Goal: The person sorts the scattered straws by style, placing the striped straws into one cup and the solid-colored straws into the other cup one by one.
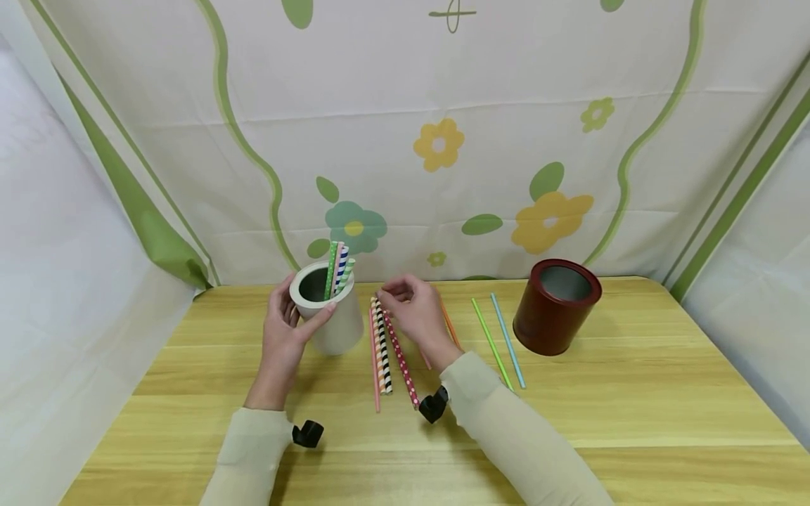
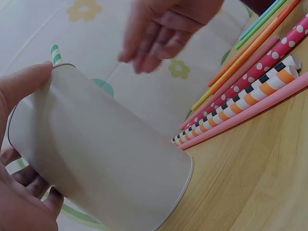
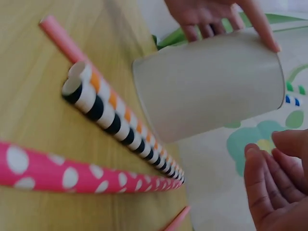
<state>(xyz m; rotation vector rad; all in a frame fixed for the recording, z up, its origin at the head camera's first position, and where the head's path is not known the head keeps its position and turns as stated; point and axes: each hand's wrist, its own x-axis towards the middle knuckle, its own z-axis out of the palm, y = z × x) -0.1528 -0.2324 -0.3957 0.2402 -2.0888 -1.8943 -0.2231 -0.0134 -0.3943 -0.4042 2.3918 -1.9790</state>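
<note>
My left hand (image 1: 283, 341) grips a white canister (image 1: 339, 329), its thumb at the rim and its fingers round the far left side. Several patterned paper straws (image 1: 342, 266) stand in the canister, green dotted, blue striped and green striped among them. Just right of it, my right hand (image 1: 419, 313) hovers over the far ends of straws on the table, fingers loosely bent with nothing between them. Below that hand lie a plain pink straw (image 3: 62, 37), an orange-striped straw (image 2: 272, 85), a black-striped straw (image 3: 111, 122) and a pink dotted straw (image 1: 401, 358).
Farther right on the wooden table (image 1: 633, 393) lie an orange straw (image 1: 449, 320), a green straw (image 1: 492, 344) and a blue straw (image 1: 508, 341). A dark red canister (image 1: 549, 320) stands beyond them. A flowered curtain (image 1: 380, 84) hangs behind the table.
</note>
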